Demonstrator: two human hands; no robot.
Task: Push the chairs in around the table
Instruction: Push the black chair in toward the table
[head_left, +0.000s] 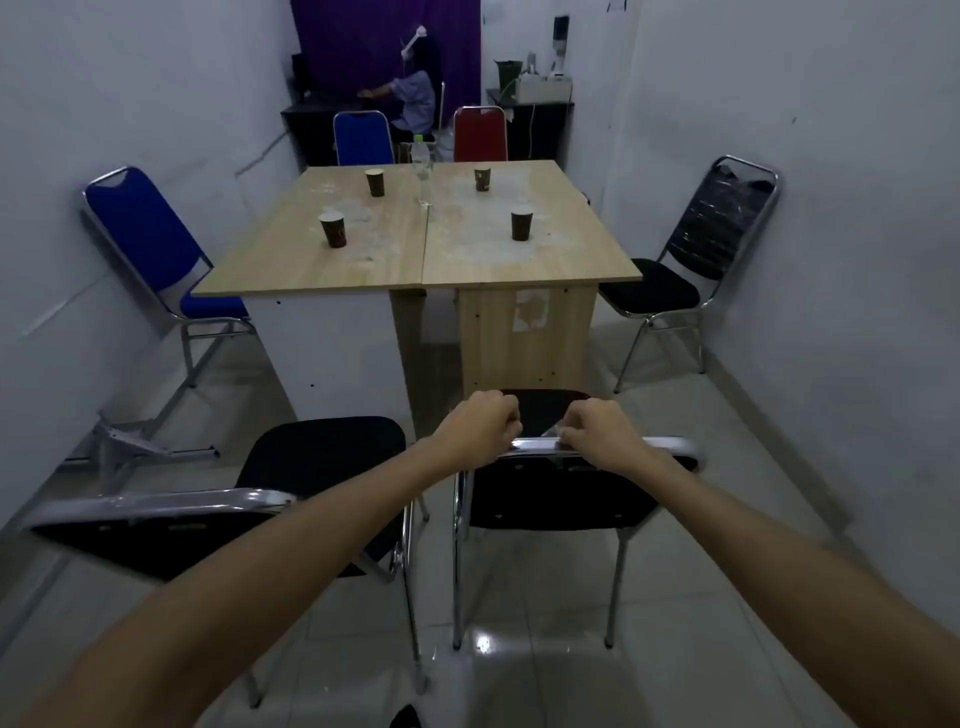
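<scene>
Both hands curled over the shiny top rail of the near right chair, seen from behind and above. Left hand closed tight at the rail's left corner, knuckles up, fingers wrapped over the far side. Right hand closed round the rail a little right of its middle, fingers folded over the front edge. Between the two fists, a short bare stretch of rail.

Black seat and black back on this chair, standing on the tiled floor short of the table, seat front near the table's wooden base but not under the top.

Just beside it on the left, a second black chair, turned slightly, also out from the table and untouched.

Along the left wall, a blue chair with its seat corner at the table's edge. On the right side, a black chair angled toward the table, seat just beside the corner. At the far end, a blue chair back and a red chair back standing close against the table.

On the tabletop: four dark paper cups, spread apart, and a clear plastic bottle upright near the middle seam.

Beyond the far chairs, a person seated at a dark desk.
</scene>
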